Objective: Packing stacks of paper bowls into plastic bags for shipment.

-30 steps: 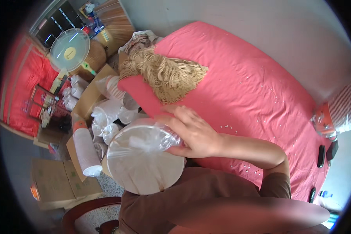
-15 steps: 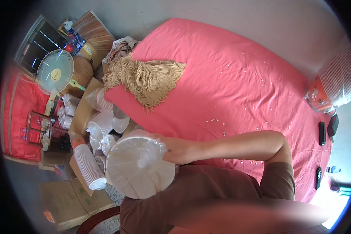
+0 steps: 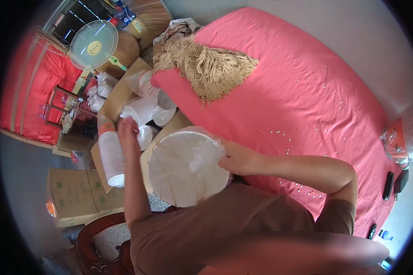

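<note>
My right hand point(image 3: 243, 159) is closed on the rim of a large round white stack point(image 3: 188, 169), probably bowls or tubs, wrapped in clear plastic and seen end-on in front of my chest. My left hand point(image 3: 128, 128) reaches over an open cardboard box point(image 3: 119, 103), beside a plastic-wrapped stack of white bowls point(image 3: 142, 110). Its fingers are small and partly hidden, so their grip is unclear. A long wrapped stack of white cups point(image 3: 111, 158) leans along the box's near side, next to my left forearm. A smaller wrapped white bundle point(image 3: 145, 136) lies just right of that hand.
A pink-covered bed point(image 3: 298, 105) bears a tan stringy bundle point(image 3: 211, 66) and scattered small white bits. A fan point(image 3: 94, 46) stands far left. Closed cartons point(image 3: 73, 192) and a dark wooden chair point(image 3: 89, 229) are near left. Another wrapped stack point(image 3: 406, 137) sits at the right.
My left arm has come into view and reached up to the box. The round wrapped stack stays in my right hand. The whole view has shifted and turned.
</note>
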Motion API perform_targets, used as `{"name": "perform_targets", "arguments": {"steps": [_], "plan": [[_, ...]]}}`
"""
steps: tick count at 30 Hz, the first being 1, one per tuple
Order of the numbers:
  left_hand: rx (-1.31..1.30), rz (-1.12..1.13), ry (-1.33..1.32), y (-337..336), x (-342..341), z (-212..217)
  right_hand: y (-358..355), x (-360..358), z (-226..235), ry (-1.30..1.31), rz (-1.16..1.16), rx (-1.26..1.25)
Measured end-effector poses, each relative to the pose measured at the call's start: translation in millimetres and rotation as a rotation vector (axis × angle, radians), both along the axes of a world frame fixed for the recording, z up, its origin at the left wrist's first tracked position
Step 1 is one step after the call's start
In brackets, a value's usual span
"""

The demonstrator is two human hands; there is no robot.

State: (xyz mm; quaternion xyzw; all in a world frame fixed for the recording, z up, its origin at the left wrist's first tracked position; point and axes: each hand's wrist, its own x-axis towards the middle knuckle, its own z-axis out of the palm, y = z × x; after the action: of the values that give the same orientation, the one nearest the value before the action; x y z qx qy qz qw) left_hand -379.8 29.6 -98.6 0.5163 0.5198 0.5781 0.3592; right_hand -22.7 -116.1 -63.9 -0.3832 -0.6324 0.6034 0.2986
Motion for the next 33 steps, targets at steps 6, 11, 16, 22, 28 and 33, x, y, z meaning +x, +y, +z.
{"name": "perform_targets", "arguments": {"steps": [6,11,16,22,28,33], "plan": [[-0.040,-0.872,0.903,-136,123,185,-6,-4,12,0.027,0.066,-0.006],[0.162,-0.760,1.356,-148,149,145,-6,-9,0,-0.037,0.051,0.046],[0.377,-0.695,1.414,-151,149,124,-7,-6,2,-0.061,0.034,0.059],[0.237,-0.680,1.037,-152,140,112,-5,-13,-12,-0.195,0.055,0.138],[-0.009,-0.513,0.608,-137,113,96,-6,4,25,-0.318,0.198,0.038],[0.051,-0.345,0.529,-89,77,56,-7,11,-2,-0.077,0.188,0.059]]}}
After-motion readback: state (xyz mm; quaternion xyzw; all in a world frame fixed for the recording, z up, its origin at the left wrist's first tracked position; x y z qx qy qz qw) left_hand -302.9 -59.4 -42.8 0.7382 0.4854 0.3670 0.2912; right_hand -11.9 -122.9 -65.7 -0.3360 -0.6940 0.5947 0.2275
